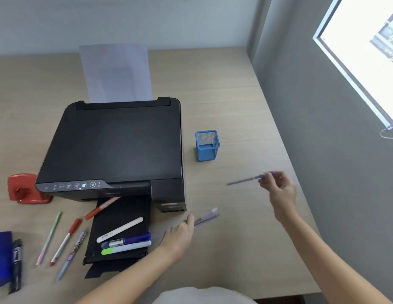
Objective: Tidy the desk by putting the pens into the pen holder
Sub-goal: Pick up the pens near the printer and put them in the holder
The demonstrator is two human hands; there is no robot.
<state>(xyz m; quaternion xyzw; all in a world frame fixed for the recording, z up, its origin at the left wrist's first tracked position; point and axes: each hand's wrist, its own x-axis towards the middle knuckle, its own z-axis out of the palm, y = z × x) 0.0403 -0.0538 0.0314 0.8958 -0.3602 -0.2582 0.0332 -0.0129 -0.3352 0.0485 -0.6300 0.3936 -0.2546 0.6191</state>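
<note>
A blue mesh pen holder [207,145] stands empty on the desk, right of the printer. My right hand [279,189] is shut on a blue pen [246,180], held in the air to the right of and nearer than the holder. My left hand [180,234] grips a blurred purple pen [207,217] low over the desk. Three markers, one white [119,229], one blue [127,240] and one green-tipped [125,247], lie on the printer's output tray. A red pen [101,208] leans at the tray's edge. Several more pens [66,241] lie at the left.
A black printer [116,145] with paper [115,72] in its feeder fills the desk's middle. A red hole punch [24,189] sits left of it. A black marker [16,265] and a blue object [2,257] lie at the near left. A grey wall and window [366,51] bound the right side.
</note>
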